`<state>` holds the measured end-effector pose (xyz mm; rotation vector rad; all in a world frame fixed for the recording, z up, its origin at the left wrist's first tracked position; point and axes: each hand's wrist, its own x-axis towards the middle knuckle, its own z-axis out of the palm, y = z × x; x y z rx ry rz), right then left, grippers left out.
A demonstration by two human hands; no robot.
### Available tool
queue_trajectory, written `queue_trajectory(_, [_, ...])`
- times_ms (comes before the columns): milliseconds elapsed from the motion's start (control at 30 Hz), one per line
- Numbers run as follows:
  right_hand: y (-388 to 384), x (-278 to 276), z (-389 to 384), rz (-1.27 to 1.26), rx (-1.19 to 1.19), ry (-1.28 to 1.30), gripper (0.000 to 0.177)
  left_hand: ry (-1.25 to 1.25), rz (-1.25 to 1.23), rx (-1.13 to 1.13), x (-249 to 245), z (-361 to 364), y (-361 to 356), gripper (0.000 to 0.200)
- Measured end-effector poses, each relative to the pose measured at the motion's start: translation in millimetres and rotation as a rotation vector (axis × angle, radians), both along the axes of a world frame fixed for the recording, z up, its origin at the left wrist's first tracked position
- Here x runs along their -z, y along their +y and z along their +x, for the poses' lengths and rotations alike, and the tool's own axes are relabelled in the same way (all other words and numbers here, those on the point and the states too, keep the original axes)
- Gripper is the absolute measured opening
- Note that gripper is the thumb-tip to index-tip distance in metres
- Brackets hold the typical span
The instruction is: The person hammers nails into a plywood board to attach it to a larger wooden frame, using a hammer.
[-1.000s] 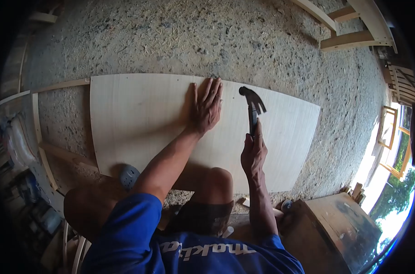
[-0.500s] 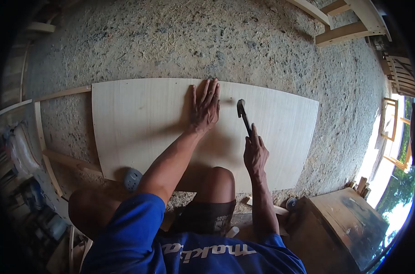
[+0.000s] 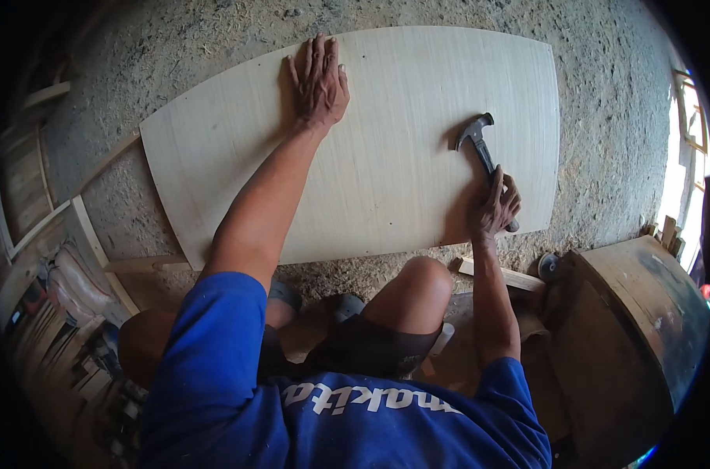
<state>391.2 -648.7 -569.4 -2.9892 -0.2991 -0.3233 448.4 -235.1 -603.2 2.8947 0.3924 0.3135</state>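
Note:
A pale plywood sheet [image 3: 394, 148] lies across the ground in front of my knees. My left hand [image 3: 320, 92] rests flat near its far edge, fingers spread and pointing away from me. Over the right part of the sheet, my right hand [image 3: 495, 209] is wrapped around the handle of a claw hammer [image 3: 475, 133]. The dark hammer head points away from me, close over the wood, with its shadow just left of it. Small dark nail marks [image 3: 364, 56] dot the panel.
Rough ground [image 3: 605, 117] strewn with shavings surrounds the sheet. Wooden frame pieces [image 3: 89, 227] lie at the left, beside piled items. A wooden box [image 3: 628, 289] stands at the right, with a short wood strip [image 3: 503, 275] near the sheet's near edge.
The hammer and my right hand have moved right and are lower over the sheet's right part. My left hand stays flat at the far edge. The camera view has shifted.

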Motion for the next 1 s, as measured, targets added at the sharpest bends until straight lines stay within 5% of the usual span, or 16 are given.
queue_trajectory(200, [-7, 1, 0, 0.070, 0.001, 0.009, 0.054, -0.089, 0.082, 0.025, 7, 58, 27, 0.051])
queue_trajectory(267, [-8, -5, -2, 0.098, 0.010, 0.019, 0.055, 0.189, -0.003, -0.027, -8, 68, 26, 0.048])
queue_trajectory(533, [-11, -13, -1, 0.173, 0.010, 0.003, 0.054, 0.221, -0.012, 0.048, -47, 52, 6, 0.051])
queue_trajectory(667, [-14, -7, 1, 0.171, 0.003, -0.030, 0.052, 0.465, 0.095, 0.215, -83, 54, 25, 0.083])
queue_trajectory(733, [-14, -8, 0, 0.179, 0.008, -0.032, 0.051, 1.034, -0.110, 0.297, -144, 69, 27, 0.083])
queue_trajectory(867, [-15, -11, 2, 0.189, 0.009, -0.012, 0.053, 0.930, 0.209, 0.513, -188, 106, 41, 0.058])
queue_trajectory(1000, [-13, -20, 0, 0.189, -0.007, 0.032, 0.055, 0.823, 0.248, 0.546, -189, 130, 28, 0.055])
